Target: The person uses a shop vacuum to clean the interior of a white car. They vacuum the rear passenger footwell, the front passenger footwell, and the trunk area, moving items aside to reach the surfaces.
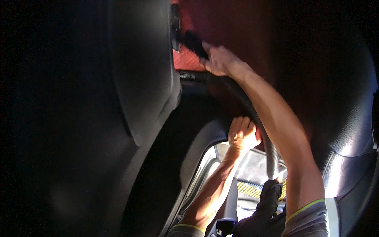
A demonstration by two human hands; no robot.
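Observation:
Inside a car, my right hand is closed on the black end piece of a vacuum hose and holds it over a red quilted floor mat. The nozzle's tip is dark and blurred beside the edge of a seat. From my right hand the grey ribbed hose curves down along my right forearm towards the door opening. My left hand, fingers curled, rests by the inner edge of the door sill, close to the hose. Whether it grips something there cannot be seen.
A dark seat or trim panel fills the left side. At the right is a leather seat. Bright daylight enters through the door opening below, where a yellow grating shows on the ground beside my dark-clothed leg.

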